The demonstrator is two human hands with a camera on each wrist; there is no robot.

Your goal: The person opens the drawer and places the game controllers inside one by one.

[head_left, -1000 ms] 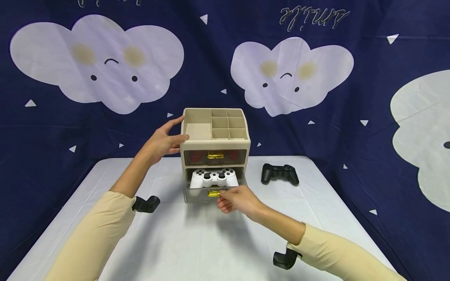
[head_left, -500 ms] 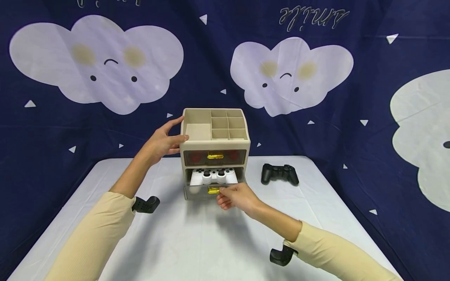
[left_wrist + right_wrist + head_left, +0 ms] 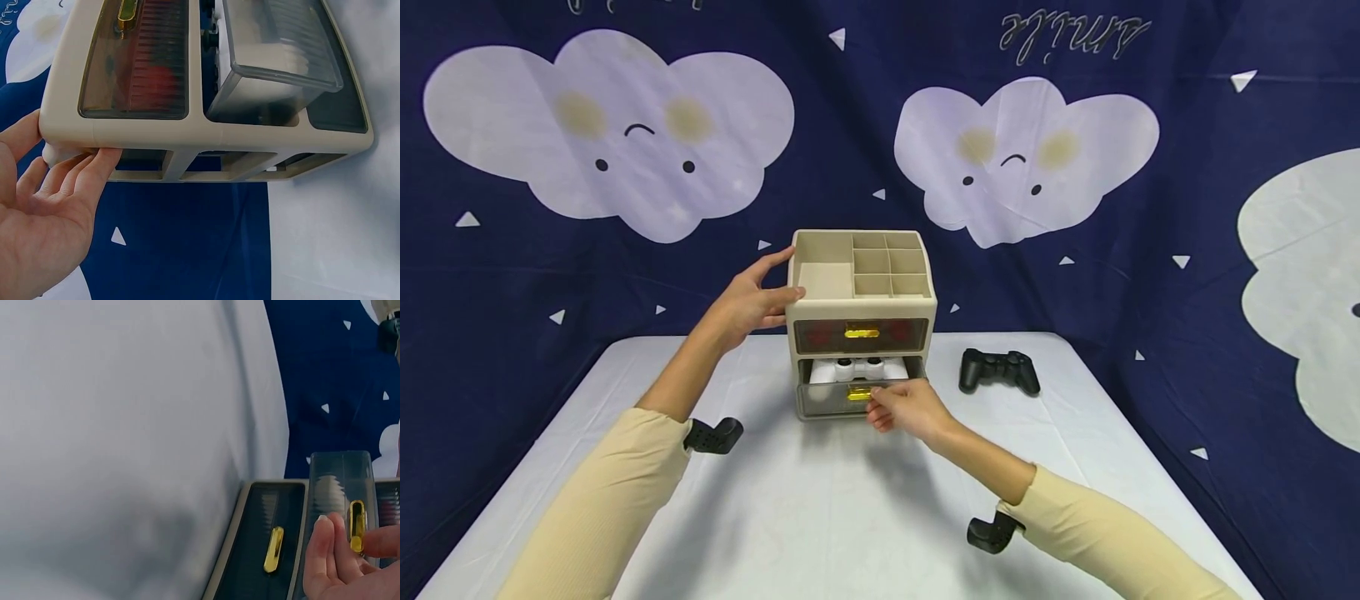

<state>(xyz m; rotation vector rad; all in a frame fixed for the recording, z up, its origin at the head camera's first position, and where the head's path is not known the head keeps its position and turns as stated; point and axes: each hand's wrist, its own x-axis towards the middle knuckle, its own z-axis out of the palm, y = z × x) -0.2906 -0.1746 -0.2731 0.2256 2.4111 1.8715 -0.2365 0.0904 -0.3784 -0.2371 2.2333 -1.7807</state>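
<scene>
A cream desktop drawer organizer (image 3: 805, 312) stands on the white-covered table. My left hand (image 3: 748, 302) holds its upper left side, thumb on the top rim and fingers against the side wall. My right hand (image 3: 913, 408) pinches the yellow handle (image 3: 357, 526) of a clear drawer (image 3: 823, 402), which sticks out partway. Inside that drawer lies a white game controller (image 3: 824, 372), its front part hidden behind the drawer front. The closed drawer above (image 3: 134, 69) shows something red through its tinted front. A lower closed drawer (image 3: 256, 550) appears in the right wrist view.
To the organizer's right a black game controller (image 3: 998, 372) lies on the table (image 3: 820, 517). Open compartments (image 3: 871, 262) top the organizer. Behind the table hangs a dark blue cloth (image 3: 842, 108) printed with clouds.
My right hand has moved forward with the handle, and the clear drawer has slid further into the organizer, covering more of the white controller. My left hand keeps its place.
</scene>
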